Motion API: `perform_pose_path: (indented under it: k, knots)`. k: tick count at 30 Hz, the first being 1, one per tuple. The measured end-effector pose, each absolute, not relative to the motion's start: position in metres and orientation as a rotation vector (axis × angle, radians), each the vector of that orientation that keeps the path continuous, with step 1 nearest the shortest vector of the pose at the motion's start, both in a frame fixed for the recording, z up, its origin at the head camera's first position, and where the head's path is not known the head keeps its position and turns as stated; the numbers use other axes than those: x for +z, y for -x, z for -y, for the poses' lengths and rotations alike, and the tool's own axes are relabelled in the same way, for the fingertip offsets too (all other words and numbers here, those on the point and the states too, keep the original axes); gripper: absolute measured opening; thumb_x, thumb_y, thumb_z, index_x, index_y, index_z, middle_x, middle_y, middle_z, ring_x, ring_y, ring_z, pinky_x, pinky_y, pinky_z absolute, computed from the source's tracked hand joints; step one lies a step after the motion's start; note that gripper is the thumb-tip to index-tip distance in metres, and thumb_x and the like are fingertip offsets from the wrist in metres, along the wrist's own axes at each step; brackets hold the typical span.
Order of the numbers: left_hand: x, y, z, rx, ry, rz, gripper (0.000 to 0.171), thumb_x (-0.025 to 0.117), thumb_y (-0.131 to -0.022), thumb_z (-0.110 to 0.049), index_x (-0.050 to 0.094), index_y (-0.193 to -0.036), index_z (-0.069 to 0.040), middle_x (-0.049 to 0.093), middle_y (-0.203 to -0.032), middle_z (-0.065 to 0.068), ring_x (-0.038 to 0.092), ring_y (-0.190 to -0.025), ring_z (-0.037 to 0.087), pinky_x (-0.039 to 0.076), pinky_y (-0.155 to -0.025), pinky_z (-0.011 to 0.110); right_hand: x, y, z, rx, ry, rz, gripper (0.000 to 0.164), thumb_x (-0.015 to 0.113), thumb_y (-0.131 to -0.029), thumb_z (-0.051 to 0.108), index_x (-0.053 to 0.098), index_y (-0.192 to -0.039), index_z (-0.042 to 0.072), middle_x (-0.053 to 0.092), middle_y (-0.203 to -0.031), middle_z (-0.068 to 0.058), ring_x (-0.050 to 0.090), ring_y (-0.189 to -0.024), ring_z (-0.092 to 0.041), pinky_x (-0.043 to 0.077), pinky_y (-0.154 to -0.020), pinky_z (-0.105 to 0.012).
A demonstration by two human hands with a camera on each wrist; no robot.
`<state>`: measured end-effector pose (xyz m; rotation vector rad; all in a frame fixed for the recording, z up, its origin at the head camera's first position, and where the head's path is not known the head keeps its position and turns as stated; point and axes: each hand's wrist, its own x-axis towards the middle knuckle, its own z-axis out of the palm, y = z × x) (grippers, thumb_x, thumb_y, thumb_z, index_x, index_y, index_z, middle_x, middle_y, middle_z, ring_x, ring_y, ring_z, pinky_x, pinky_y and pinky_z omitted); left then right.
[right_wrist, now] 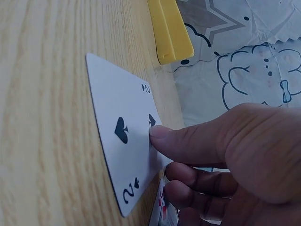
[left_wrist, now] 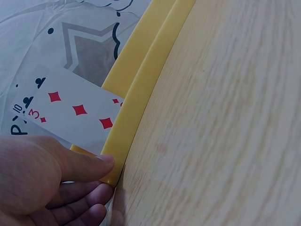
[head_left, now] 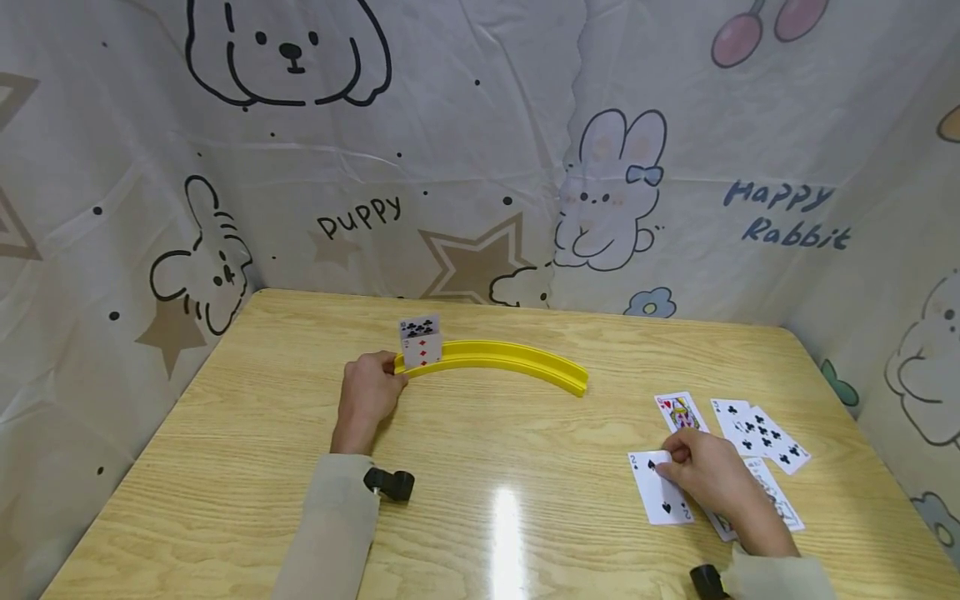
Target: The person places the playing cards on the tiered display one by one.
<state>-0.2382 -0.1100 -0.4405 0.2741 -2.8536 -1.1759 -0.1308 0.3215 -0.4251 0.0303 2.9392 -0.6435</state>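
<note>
My left hand [head_left: 369,396] grips the left end of a curved yellow card holder [head_left: 517,354] on the table. In the left wrist view its thumb [left_wrist: 89,167] lies on the holder's front wall, fingers curled beneath the end. Upright in the groove beside that hand stands a three of diamonds [head_left: 422,352], with a ten of clubs [head_left: 418,326] showing behind it. Over at the right, my right hand [head_left: 712,475] pinches a two of spades [right_wrist: 120,127] by one edge, thumb on its face. The card [head_left: 660,496] is face up, partly over another card.
Around the right hand lie several face-up cards: a red-marked picture card [head_left: 678,408], two overlapping club cards [head_left: 768,437] and a picture card [head_left: 780,500] partly under the hand. A printed cloth [head_left: 480,167] hangs behind the wooden table [head_left: 465,467].
</note>
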Motion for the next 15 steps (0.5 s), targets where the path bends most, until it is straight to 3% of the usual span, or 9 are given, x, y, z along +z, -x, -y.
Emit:
perform_pose_path:
  k: [15]
  knots:
    - [-0.4408, 0.2379, 0.1094, -1.16, -0.27, 2.848, 0.041, 0.076, -0.089, -0.009, 0.066, -0.127, 0.002, 0.07, -0.109, 0.017, 0.063, -0.098, 0.027, 0.051, -0.085, 0.044, -0.4206, 0.1302, -0.3208, -0.755, 0.035, -2.957, 0.015, 0.076, -0.085, 0.007, 0.063, -0.09, 0.002, 0.058, -0.078, -0.001, 0.052, -0.071, -0.017, 0.044, -0.064, -0.034]
